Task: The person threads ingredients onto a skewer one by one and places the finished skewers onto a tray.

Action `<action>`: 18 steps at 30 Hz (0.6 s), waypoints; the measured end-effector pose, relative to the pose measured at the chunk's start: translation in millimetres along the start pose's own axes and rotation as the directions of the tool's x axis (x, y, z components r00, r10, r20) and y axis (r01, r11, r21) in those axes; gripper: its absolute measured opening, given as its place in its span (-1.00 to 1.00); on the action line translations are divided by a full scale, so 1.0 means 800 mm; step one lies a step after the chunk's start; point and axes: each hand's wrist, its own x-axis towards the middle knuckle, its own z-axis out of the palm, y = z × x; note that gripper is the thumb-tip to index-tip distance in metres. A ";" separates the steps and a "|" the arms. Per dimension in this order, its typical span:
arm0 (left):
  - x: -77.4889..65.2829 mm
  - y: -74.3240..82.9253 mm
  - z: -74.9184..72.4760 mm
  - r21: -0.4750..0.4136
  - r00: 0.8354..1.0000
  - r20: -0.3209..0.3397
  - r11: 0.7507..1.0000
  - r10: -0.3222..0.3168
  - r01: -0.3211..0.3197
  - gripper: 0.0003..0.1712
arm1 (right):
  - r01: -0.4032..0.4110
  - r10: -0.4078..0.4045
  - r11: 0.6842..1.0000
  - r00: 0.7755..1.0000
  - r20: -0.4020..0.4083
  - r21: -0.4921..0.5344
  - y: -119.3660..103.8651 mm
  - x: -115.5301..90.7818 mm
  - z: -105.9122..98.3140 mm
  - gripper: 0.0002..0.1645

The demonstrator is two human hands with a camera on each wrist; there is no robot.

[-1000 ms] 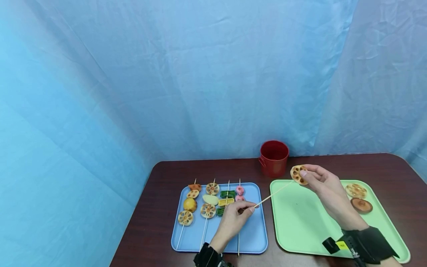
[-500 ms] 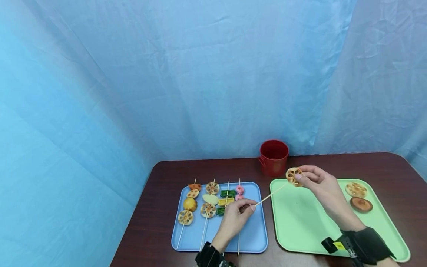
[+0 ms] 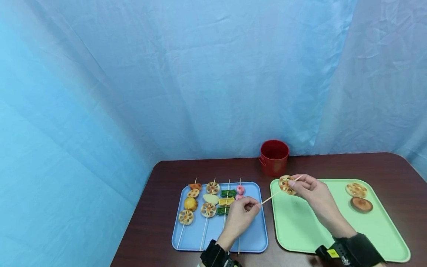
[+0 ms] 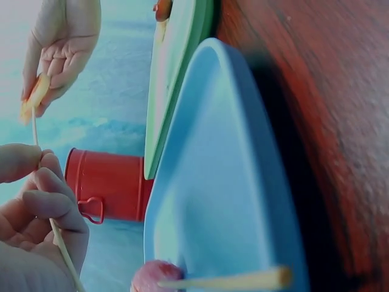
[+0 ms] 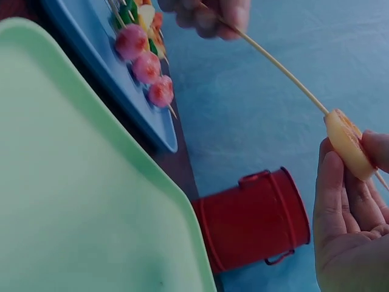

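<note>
My left hand pinches a thin wooden skewer between thumb and fingers, above the right part of the blue tray. The skewer slants up to the right. Its far end runs through a lotus root slice, and the tip sticks out past the slice. That slice is pinched by the thumb and fingers of my right hand, over the far left part of the green tray. In the right wrist view the skewer enters one edge of the slice and comes out at the other.
Several loaded skewers lie on the blue tray, with lotus root slices, green and yellow pieces and pink balls. A red cup stands behind the trays. Another lotus slice and a brown round slice lie on the green tray.
My right hand has moved left and slightly down with the lotus root slice, sliding it along the skewer. The tip now shows beyond the slice. My left hand has shifted slightly right.
</note>
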 end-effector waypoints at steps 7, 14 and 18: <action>0.004 0.005 0.007 -0.027 0.999 -0.022 0.999 0.028 -0.029 -0.89 | -0.028 0.028 0.999 1.000 -0.014 -0.038 0.007 -0.004 0.023 -0.37; 0.008 0.010 0.013 -0.026 0.999 -0.033 0.999 0.026 -0.027 -0.89 | -0.029 0.029 0.998 1.000 -0.003 -0.054 0.014 -0.007 0.044 -0.41; 0.010 0.011 0.013 -0.020 0.999 -0.025 1.000 0.023 -0.024 -0.88 | -0.023 0.023 0.999 1.000 0.003 -0.047 0.017 -0.008 0.052 -0.44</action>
